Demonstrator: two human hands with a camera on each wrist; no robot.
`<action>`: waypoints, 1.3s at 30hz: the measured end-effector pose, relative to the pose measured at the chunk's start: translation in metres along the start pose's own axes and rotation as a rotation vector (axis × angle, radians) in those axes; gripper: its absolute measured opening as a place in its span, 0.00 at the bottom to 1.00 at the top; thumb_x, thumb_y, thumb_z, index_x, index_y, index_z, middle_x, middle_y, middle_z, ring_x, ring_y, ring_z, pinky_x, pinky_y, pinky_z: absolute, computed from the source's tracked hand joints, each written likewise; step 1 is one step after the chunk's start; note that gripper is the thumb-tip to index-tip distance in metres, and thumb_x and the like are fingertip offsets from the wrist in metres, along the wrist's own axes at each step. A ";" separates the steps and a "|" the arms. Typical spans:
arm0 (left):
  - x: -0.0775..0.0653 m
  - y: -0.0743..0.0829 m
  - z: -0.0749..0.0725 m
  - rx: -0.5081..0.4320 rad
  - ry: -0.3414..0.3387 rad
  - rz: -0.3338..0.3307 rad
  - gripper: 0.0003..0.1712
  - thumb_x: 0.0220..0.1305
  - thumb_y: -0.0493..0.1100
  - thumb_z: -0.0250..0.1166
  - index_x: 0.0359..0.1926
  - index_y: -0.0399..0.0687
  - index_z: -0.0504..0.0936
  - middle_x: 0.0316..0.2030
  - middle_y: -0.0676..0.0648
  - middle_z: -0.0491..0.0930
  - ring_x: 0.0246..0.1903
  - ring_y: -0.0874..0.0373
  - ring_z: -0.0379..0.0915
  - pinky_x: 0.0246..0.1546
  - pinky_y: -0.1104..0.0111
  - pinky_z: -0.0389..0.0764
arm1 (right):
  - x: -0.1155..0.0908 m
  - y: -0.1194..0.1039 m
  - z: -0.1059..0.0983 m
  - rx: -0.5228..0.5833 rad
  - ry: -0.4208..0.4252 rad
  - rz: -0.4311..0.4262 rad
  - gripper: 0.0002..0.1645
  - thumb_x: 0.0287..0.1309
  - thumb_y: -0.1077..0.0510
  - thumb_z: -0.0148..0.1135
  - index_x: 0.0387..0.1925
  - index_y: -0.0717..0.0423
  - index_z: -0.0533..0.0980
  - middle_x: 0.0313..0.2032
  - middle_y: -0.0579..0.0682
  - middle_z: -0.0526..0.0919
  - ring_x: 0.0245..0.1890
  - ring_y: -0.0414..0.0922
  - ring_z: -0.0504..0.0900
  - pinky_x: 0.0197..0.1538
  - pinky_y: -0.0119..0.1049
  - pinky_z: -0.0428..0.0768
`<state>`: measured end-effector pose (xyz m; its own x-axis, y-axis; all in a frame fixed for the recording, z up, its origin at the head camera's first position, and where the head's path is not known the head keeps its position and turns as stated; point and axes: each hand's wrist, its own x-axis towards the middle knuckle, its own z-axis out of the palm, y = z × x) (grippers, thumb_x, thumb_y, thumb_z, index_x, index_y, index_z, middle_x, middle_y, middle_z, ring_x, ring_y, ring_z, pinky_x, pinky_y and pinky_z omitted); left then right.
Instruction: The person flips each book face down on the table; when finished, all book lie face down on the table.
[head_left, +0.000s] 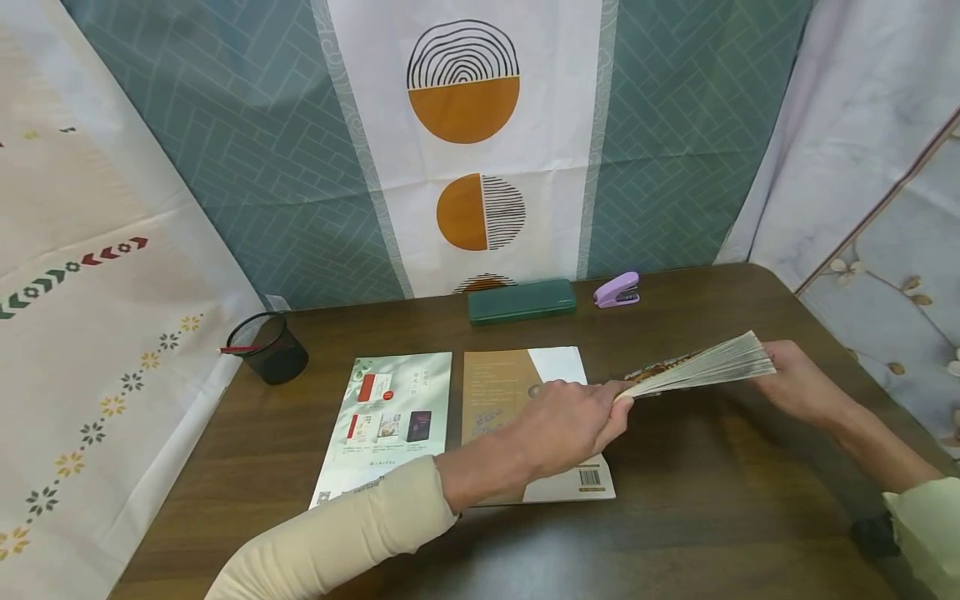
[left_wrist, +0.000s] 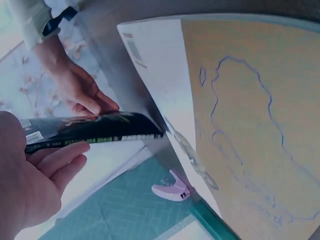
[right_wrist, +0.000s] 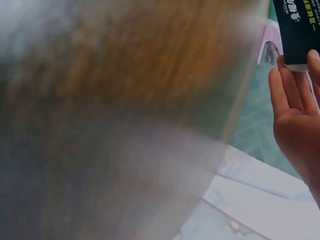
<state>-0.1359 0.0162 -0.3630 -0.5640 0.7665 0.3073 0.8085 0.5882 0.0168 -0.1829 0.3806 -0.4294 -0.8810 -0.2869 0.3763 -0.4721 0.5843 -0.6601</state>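
Note:
A dark-covered book (head_left: 697, 367) is held up between both hands over the right part of the table, its page edges fanned out toward the right. My left hand (head_left: 566, 421) pinches the spine end between thumb and fingers. At the opposite end, my right hand (head_left: 798, 379) grips the book, its fingers partly hidden behind the pages in the head view. The right wrist view shows the thumb on the dark cover (right_wrist: 299, 37) and the fingers behind it. Beneath my left forearm lies a brown-and-white book (head_left: 495, 383), its back cover up with a barcode.
A pale green book (head_left: 405, 400) lies on the wooden table (head_left: 255, 467), left of the brown one. Behind them are a green case (head_left: 522, 302) and a purple stapler (head_left: 618, 290). A black mesh pen holder (head_left: 276, 354) with a red pencil leans at the left edge.

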 end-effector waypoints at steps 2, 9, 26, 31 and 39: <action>0.000 -0.003 -0.003 -0.035 0.031 0.014 0.16 0.84 0.47 0.51 0.51 0.44 0.82 0.17 0.57 0.73 0.16 0.63 0.69 0.16 0.72 0.62 | 0.001 -0.008 -0.001 0.002 -0.003 0.115 0.07 0.66 0.75 0.65 0.44 0.73 0.85 0.39 0.24 0.84 0.35 0.26 0.76 0.33 0.22 0.72; -0.006 -0.017 -0.010 -0.197 0.168 0.058 0.09 0.81 0.42 0.57 0.47 0.40 0.78 0.16 0.57 0.65 0.15 0.65 0.60 0.17 0.76 0.55 | 0.001 -0.030 -0.002 0.034 -0.018 0.233 0.13 0.74 0.62 0.65 0.52 0.69 0.83 0.38 0.52 0.91 0.38 0.33 0.86 0.38 0.25 0.81; -0.004 -0.034 -0.020 -0.337 0.412 -0.023 0.15 0.74 0.40 0.70 0.57 0.40 0.87 0.38 0.49 0.91 0.23 0.65 0.78 0.22 0.83 0.65 | -0.003 -0.041 0.004 -0.023 0.066 0.304 0.20 0.69 0.59 0.72 0.55 0.70 0.84 0.44 0.49 0.91 0.37 0.26 0.84 0.36 0.23 0.81; -0.006 -0.035 -0.021 -0.382 0.401 -0.064 0.13 0.73 0.39 0.71 0.55 0.42 0.89 0.39 0.50 0.92 0.34 0.61 0.89 0.26 0.83 0.73 | -0.005 -0.044 0.001 0.004 0.107 0.365 0.23 0.70 0.55 0.72 0.58 0.68 0.84 0.43 0.47 0.92 0.39 0.22 0.82 0.38 0.20 0.79; -0.009 -0.035 -0.026 -0.576 0.365 -0.177 0.12 0.70 0.35 0.72 0.53 0.41 0.89 0.36 0.49 0.91 0.33 0.62 0.89 0.38 0.80 0.83 | -0.001 -0.053 -0.011 0.085 0.177 0.460 0.29 0.69 0.45 0.72 0.63 0.58 0.83 0.37 0.30 0.91 0.42 0.22 0.81 0.42 0.25 0.73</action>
<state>-0.1550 -0.0184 -0.3412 -0.6841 0.4772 0.5516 0.7272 0.3885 0.5658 -0.1561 0.3581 -0.3876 -0.9834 0.1237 0.1330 -0.0428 0.5537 -0.8316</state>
